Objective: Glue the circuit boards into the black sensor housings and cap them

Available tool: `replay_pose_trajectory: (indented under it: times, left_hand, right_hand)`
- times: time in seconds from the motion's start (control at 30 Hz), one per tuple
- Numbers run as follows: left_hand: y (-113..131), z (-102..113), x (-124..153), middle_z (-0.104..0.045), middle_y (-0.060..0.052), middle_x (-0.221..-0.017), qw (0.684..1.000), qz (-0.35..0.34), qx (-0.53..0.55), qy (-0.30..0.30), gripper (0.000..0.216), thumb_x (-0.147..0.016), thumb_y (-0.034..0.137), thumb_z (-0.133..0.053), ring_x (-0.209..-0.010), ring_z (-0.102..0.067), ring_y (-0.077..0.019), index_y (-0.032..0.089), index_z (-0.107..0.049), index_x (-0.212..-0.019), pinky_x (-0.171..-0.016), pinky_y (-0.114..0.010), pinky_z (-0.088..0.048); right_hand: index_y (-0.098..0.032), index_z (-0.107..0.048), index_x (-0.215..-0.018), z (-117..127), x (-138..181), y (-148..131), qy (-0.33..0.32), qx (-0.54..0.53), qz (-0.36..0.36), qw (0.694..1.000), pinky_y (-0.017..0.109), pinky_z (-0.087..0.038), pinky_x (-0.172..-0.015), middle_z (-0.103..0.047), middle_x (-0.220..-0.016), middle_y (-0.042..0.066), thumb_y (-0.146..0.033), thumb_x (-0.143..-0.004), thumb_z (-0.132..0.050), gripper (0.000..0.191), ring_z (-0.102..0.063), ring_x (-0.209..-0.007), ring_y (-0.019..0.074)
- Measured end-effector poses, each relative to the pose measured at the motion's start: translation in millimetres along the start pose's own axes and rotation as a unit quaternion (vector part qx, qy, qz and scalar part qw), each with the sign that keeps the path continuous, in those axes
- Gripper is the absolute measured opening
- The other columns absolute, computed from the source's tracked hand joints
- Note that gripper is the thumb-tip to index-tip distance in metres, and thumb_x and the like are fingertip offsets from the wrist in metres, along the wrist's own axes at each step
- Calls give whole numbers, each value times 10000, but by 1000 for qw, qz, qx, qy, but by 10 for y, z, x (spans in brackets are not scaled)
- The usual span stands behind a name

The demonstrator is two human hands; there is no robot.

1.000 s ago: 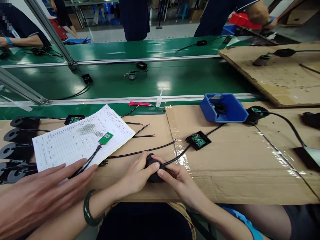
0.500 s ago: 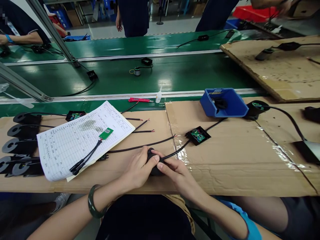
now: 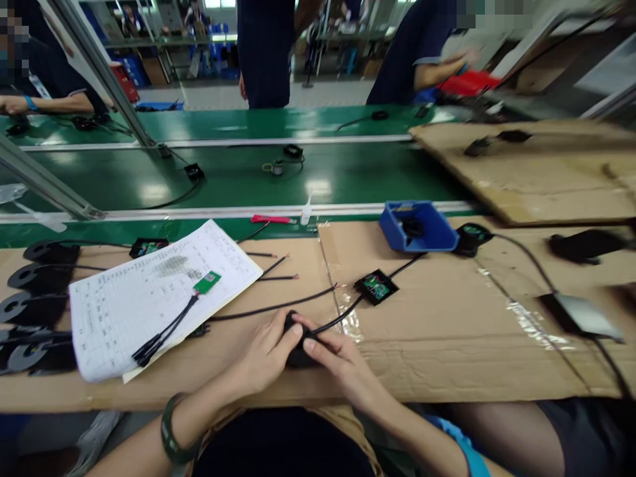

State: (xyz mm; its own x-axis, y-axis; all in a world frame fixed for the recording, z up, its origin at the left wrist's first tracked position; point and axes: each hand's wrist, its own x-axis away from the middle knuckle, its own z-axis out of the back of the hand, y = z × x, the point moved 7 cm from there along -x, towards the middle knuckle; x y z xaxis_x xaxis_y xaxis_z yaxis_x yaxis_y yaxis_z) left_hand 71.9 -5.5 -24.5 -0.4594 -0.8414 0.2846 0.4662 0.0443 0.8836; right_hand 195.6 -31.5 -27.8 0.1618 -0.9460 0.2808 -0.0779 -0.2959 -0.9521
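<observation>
Near the front edge of the cardboard, my left hand [image 3: 268, 354] and my right hand [image 3: 338, 358] are closed around a black housing [image 3: 301, 354]. Both thumbs press on its top, and much of it is hidden by my fingers. From the housing a black cable [image 3: 342, 315] runs up to a square black box [image 3: 376, 286], open on top, with a green circuit board inside. Left of my hands lie printed sheets [image 3: 134, 311], and on them rests a small green board [image 3: 207, 283] with black leads.
Several black round-ended housings [image 3: 34, 301] line the left side. A blue bin [image 3: 420, 228] holds black parts. A red-handled tool [image 3: 272, 219] and a small white bottle [image 3: 305, 213] lie by the green conveyor [image 3: 348, 175]. Co-workers stand or sit across it.
The camera view has tilted up, so the table sits lower in the picture. My hands keep hold of the black housing. A co-worker's arm at the far right has moved.
</observation>
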Motion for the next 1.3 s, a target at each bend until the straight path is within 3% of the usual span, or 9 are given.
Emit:
replay_pose_trajectory:
  times: [0.13,0.23,0.37,0.53,0.77,0.9,1.0,1.1,1.3]
  left_hand:
    - [-40,95,22,-465,-123,-1467,999,26,19,-10,580,-911,504,-401,-1372,-394,-288,153,-478,-1367,-1161,-445,-274]
    - [49,129,115,-484,-125,-1450,999,-5,32,-8,595,-875,450,-484,-1343,-432,-278,146,-474,-1387,-1153,-420,-297]
    - [35,84,114,-491,-152,-1426,996,-16,60,61,573,-909,435,-436,-1324,-444,-270,131,-458,-1394,-1139,-421,-321]
    - [-12,23,74,-566,-150,-1322,984,-70,83,139,478,-925,391,-404,-1247,-499,-263,141,-530,-1312,-1113,-430,-354]
    - [-11,59,43,-479,-140,-1434,987,-69,122,81,470,-893,306,-490,-1337,-411,-259,144,-484,-1334,-1166,-453,-255]
    - [-68,67,-26,-520,-154,-1399,985,-43,162,47,488,-848,325,-560,-1295,-470,-278,129,-510,-1292,-1123,-453,-331]
    - [-87,72,-86,-630,-152,-1242,983,-31,178,28,450,-787,328,-612,-1160,-575,-274,109,-574,-1178,-1045,-411,-422]
    - [-70,78,-97,-651,-128,-1169,984,-21,174,38,406,-763,362,-624,-1126,-579,-273,133,-589,-1096,-1024,-397,-424]
    - [-27,64,-46,-656,-94,-1102,993,9,79,85,341,-843,455,-491,-1059,-574,-270,193,-523,-1059,-940,-387,-435]
  right_hand:
    - [-224,-767,-1024,-1,-5,72,-7,-29,-19,999,512,-295,-1140,-687,-1215,107,-605,-658,-759,529,-544,-1248,328]
    - [-243,-759,-1046,31,-26,289,-8,-88,-72,993,515,-440,-1034,-688,-1213,95,-609,-631,-777,554,-605,-1161,341]
    - [-254,-757,-1051,55,-160,501,-9,-142,-86,986,471,-548,-899,-709,-1164,89,-587,-649,-774,522,-654,-1074,332]
    - [-222,-765,-1027,-2,-112,323,-3,-97,-21,995,487,-526,-935,-730,-1098,93,-530,-683,-777,462,-650,-1064,317]
    - [-275,-755,-1047,-86,-4,111,-5,-124,1,992,441,-538,-919,-587,-1359,65,-504,-700,-778,417,-628,-1099,286]
    - [-243,-758,-1038,-57,-14,80,-22,-72,-8,997,418,-562,-852,-554,-1395,81,-546,-728,-732,435,-614,-1107,294]
    - [-208,-776,-973,-26,-50,42,-38,-11,-16,999,377,-575,-773,-583,-1362,88,-572,-735,-706,440,-650,-1006,276]
    - [-201,-788,-905,-15,-80,2,-44,25,-6,999,359,-575,-716,-654,-1268,89,-591,-741,-683,437,-667,-937,273]
    - [-221,-787,-933,-35,-81,-34,-2,39,51,998,399,-562,-797,-736,-1081,92,-614,-782,-624,451,-664,-961,289]
